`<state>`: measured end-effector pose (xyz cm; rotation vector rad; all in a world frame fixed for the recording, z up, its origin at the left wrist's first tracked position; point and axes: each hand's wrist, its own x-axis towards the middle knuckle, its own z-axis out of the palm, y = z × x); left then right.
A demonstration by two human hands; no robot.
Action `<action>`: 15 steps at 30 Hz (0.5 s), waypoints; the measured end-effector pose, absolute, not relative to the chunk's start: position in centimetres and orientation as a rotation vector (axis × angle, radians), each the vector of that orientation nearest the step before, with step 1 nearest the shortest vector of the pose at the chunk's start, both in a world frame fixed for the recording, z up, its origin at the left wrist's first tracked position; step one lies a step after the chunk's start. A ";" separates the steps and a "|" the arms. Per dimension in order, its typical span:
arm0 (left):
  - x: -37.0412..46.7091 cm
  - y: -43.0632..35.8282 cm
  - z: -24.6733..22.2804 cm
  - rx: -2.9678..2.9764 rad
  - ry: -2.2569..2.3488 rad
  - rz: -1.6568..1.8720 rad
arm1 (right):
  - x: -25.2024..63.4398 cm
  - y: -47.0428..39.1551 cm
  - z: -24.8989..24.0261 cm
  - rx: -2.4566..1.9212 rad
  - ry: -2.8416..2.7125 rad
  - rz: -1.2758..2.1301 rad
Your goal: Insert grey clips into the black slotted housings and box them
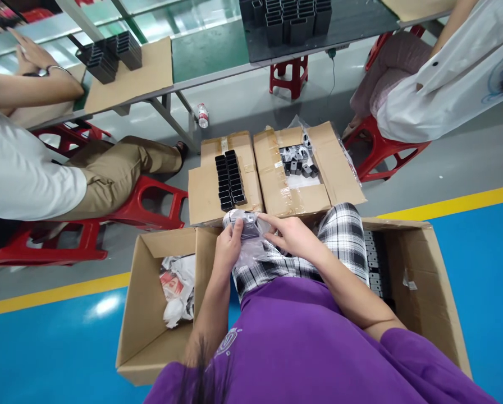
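Note:
Above my lap, my left hand (229, 244) grips a dark part in a clear plastic bag (250, 230), with the thumb on top of it. My right hand (291, 235) touches the bag's right side, its fingers stretched toward the left and apart. Just beyond the hands, black rectangular cases (230, 179) stand in two rows on a closed carton (199, 191). To their right, an open carton (272, 168) holds small black and grey parts (300, 163) among plastic.
An open box (129, 325) with crumpled wrapping (184, 286) is at my left. Another box (437, 292) with stacked parts (375, 264) is at my right. Seated people flank the area on red stools (150, 202). A workbench (209, 53) carrying black cases (300, 19) runs across the back.

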<state>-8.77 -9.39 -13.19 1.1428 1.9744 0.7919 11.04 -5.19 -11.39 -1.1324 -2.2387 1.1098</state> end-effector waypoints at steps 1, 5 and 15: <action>-8.9 -9.3 -13.5 1.128 1.946 0.784 | 11.0 -5.1 -11.5 -1.122 -2.229 1.125; -9.2 -9.1 -14.8 1.067 1.837 0.817 | 11.1 -4.7 -11.8 -1.092 -2.165 1.281; -8.1 -9.4 -15.8 1.023 1.847 0.915 | 11.2 -4.5 -12.2 -1.149 -2.074 1.562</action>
